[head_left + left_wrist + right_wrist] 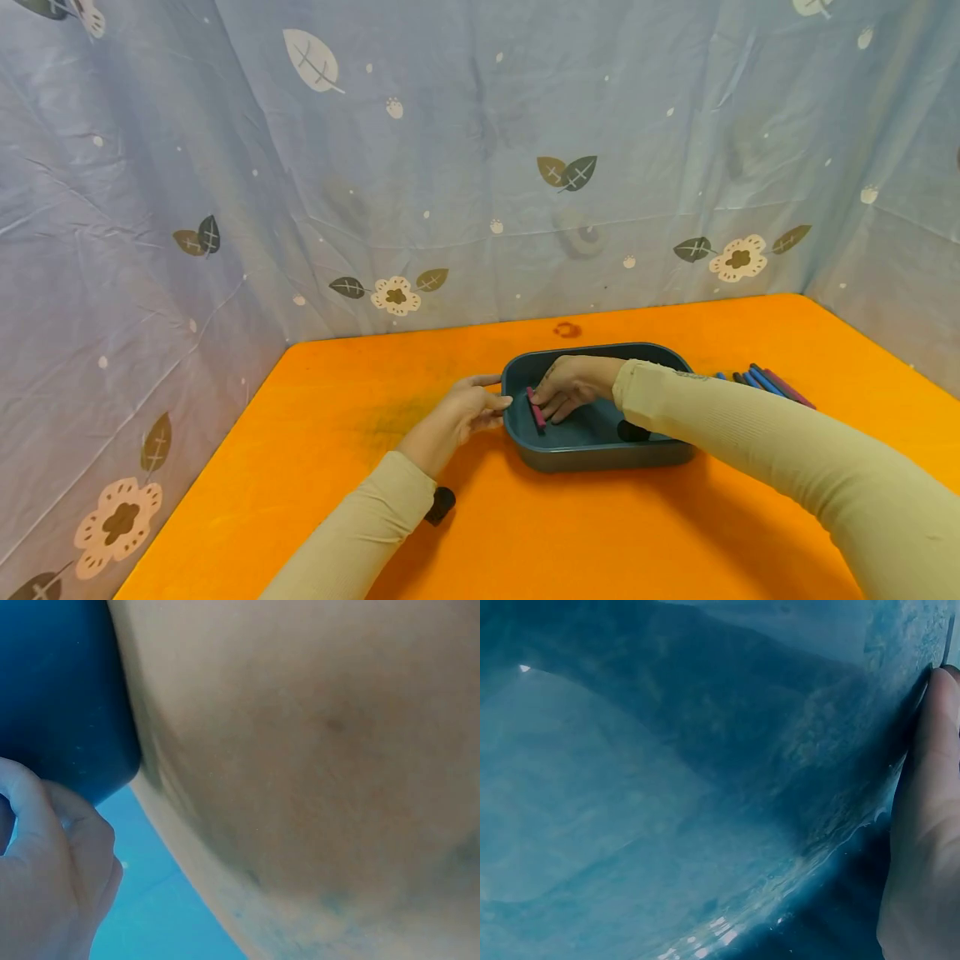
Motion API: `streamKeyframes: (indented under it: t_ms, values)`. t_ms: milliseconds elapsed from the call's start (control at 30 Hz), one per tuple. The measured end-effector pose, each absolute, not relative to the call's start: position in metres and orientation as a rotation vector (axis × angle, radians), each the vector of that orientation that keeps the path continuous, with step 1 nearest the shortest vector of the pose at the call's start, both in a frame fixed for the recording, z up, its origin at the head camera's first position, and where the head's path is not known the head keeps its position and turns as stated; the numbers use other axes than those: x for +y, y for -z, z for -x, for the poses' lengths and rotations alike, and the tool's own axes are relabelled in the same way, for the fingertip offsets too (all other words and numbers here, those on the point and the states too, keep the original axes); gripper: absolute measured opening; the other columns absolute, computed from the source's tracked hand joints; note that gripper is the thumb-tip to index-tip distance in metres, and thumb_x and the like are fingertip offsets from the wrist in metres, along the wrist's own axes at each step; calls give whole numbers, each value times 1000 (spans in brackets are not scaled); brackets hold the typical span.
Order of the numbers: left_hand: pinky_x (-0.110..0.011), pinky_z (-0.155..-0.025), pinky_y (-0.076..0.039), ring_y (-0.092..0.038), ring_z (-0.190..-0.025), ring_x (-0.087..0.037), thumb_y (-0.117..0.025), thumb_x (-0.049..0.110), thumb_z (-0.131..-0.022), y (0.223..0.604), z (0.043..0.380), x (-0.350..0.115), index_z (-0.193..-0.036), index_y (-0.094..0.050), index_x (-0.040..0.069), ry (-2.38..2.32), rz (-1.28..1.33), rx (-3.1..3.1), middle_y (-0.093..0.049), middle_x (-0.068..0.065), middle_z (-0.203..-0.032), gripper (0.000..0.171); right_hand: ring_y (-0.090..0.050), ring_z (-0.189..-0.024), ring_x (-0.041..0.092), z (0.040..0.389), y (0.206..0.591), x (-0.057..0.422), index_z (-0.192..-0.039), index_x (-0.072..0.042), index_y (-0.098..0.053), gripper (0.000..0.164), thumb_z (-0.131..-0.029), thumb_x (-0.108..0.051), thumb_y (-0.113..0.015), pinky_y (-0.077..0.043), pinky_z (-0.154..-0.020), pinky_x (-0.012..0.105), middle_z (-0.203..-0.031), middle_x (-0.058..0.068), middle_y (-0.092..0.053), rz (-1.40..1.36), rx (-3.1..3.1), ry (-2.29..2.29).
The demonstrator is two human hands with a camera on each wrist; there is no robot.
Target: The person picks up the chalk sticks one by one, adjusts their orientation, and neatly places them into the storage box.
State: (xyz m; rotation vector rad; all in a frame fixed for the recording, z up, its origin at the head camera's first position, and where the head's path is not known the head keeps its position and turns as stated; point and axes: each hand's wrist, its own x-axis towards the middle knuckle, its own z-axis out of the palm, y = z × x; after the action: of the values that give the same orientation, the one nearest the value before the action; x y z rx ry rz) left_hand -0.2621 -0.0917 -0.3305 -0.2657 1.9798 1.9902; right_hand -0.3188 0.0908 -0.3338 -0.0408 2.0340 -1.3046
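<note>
A dark blue-green rectangular tub stands on the orange table. My left hand holds its left end, thumb at the rim and fingers against the outer wall. In the left wrist view the curled fingers of that hand meet the tub's side. Reaching inside the tub, my right hand pinches a pink marker close to the left inner wall. The right wrist view has only part of this hand at its right edge, beside the shiny inner surface.
Several blue, black and pink markers lie side by side on the table, right of the tub. A patterned curtain hangs around the back and sides. A dark ring mark shows behind the tub.
</note>
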Motion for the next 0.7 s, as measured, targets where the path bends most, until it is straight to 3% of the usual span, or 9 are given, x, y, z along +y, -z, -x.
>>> streamKeyframes:
  t_ms: [200,467,700]
  values:
    - [-21,-59,-54,-57,-67,-17,-61,-7,-91,330,262,-92,-142,-46,-1,-1966,270,1989,-58,-14,-96,53,-67,-77,20,320,335,89,-122,16,-56,32,-96,-1,-60,-55,-86,39,-89,16,-69,10,2022,1314]
    - [-20,-57,-53,-57,-65,-16,-61,-8,-91,329,261,-91,-141,-46,-1,-1949,277,2005,-58,-14,-93,53,-68,-99,32,317,332,92,-131,19,-46,40,-96,3,-57,-54,-87,42,-112,28,-64,31,1995,1333]
    - [-20,-53,-51,-54,-61,-16,-60,-8,-91,329,261,-90,-141,-46,-1,-1964,280,2007,-57,-13,-88,52,-69,-88,24,317,319,100,-135,18,-42,43,-98,1,-55,-54,-86,38,-116,27,-63,70,2015,1300]
